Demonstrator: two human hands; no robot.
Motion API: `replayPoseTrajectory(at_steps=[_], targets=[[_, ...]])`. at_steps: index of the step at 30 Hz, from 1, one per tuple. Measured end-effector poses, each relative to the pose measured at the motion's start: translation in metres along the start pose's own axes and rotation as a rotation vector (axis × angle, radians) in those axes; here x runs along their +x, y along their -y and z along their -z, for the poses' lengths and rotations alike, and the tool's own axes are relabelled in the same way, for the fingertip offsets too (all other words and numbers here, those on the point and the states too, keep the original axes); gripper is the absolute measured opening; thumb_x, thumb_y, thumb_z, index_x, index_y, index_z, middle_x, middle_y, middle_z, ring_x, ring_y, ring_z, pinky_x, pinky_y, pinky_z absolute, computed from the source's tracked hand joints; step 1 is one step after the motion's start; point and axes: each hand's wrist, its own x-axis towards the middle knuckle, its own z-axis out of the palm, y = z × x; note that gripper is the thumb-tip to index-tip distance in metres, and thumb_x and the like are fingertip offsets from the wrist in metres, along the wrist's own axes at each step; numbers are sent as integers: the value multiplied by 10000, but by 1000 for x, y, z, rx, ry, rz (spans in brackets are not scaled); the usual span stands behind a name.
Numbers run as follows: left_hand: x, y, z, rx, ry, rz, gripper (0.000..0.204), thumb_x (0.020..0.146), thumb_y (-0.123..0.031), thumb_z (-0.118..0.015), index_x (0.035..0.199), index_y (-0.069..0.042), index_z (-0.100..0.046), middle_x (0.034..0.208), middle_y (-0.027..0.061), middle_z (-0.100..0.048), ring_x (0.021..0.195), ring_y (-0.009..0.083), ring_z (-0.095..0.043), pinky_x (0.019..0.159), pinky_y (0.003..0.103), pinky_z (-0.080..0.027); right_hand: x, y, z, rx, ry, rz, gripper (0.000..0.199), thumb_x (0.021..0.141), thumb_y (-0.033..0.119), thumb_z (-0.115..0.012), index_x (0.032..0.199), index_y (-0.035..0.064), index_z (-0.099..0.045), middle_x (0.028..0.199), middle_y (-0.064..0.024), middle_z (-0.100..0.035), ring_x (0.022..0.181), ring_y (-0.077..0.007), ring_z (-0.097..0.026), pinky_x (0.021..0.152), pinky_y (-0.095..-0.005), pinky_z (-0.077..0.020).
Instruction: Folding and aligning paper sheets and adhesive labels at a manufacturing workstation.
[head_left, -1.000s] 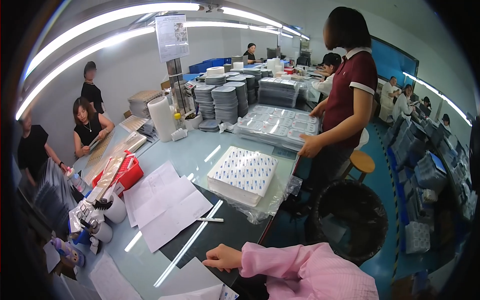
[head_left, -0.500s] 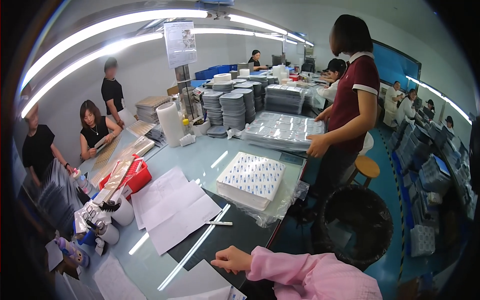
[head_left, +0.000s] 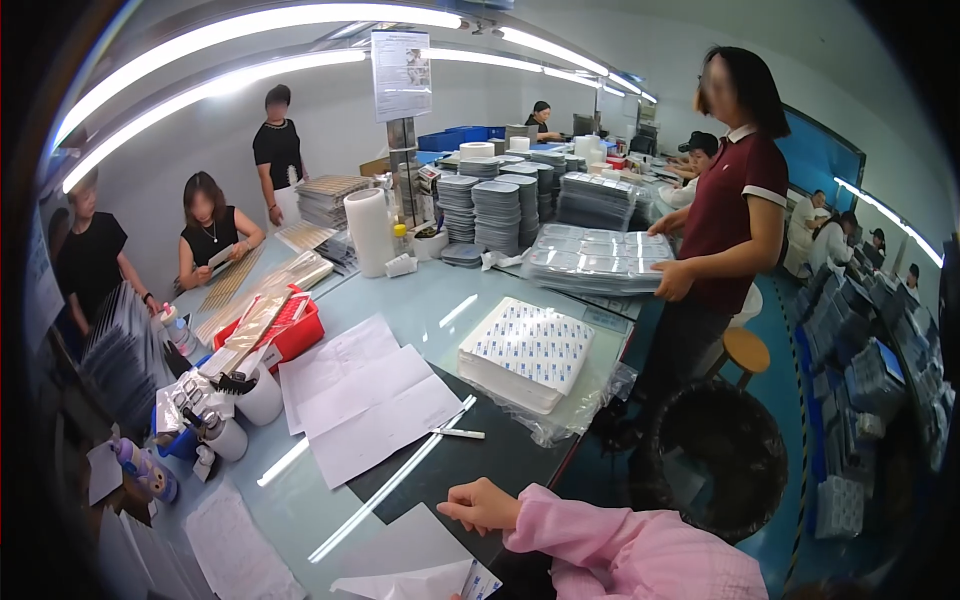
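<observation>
My right hand [head_left: 482,507], in a pink sleeve [head_left: 620,540], hangs over the near part of the table with its fingers loosely curled. Nothing shows in it. Below and beside it lies a grey-white sheet [head_left: 415,545]. A white sheet [head_left: 405,586] with a raised, folded edge lies over that one at the lower edge, beside a small piece with blue print [head_left: 482,582]. My left hand is not in view. Farther off are a white marker pen [head_left: 458,434], large creased papers [head_left: 385,415] and a stack of white sheets with blue print [head_left: 530,345] on clear plastic.
A red bin [head_left: 290,340] and tool-filled white cups [head_left: 225,438] stand left. A co-worker in a dark red shirt [head_left: 735,200] holds stacked plastic trays [head_left: 597,260] across the table. A black-lined waste bin [head_left: 720,460] and wooden stool [head_left: 747,352] stand right. Several other people sit or stand around.
The view has shifted, so most things sit farther right in it. The co-worker in dark red has turned the head toward the table. My right hand stays curled over the sheets.
</observation>
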Motion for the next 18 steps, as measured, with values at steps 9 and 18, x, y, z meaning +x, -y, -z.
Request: replayPoseTrajectory(at_steps=[9, 18], targets=[[-3, -1, 0, -15, 36, 49, 590, 801, -461, -706, 1109, 42, -692, 1127, 260, -662, 1051, 470, -580, 958, 573, -416, 1, -4, -4, 16, -29, 11, 368, 981, 318, -620, 775, 14, -601, 574, -53, -593, 398, -103, -502, 384, -259, -373], [-3, -2, 3, -9, 28, 71, 610, 793, -463, -725, 1108, 57, -679, 1098, 270, -656, 1013, 481, -577, 930, 572, -425, 0, -1, -3, 2, -9, -21, 336, 983, 299, -626, 792, 24, -614, 586, -31, -595, 429, -81, -527, 402, -229, -388]])
